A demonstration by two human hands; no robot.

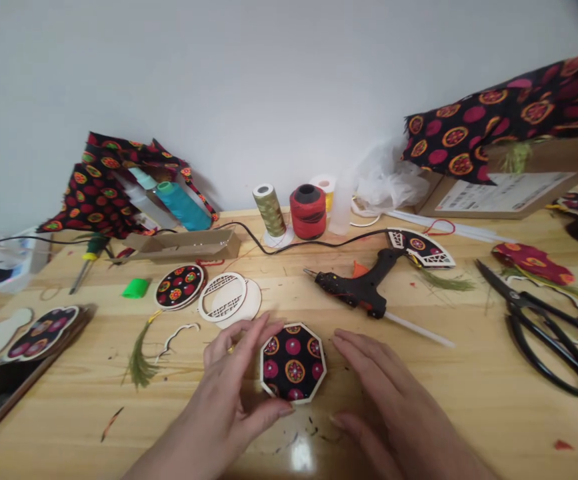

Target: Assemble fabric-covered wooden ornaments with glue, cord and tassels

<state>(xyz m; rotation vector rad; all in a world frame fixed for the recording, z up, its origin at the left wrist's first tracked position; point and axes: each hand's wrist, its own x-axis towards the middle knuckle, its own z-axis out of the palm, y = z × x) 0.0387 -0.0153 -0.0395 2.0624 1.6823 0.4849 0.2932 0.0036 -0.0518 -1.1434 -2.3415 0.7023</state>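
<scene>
An octagonal fabric-covered piece (295,365) with a pale wooden rim lies in front of me, its black cloth patterned with red and orange circles. My left hand (241,380) grips its left side, fingers at the upper edge and thumb along the lower edge. To its right, my right hand (389,393) hovers apart from the piece, thumb and fingers spread, holding nothing. Just beyond the left fingers lie a pale cutout ring (223,297) and a round fabric piece (179,287). A black glue gun (353,287) with a white glue stick rests beyond my right hand.
Large black scissors (543,327) lie at the right, near a fan-shaped piece (421,248). Thread spools (309,212) stand by the wall, with a black cable (289,248) in front. A cardboard box (509,180) is at back right; a phone (3,393) lies at left.
</scene>
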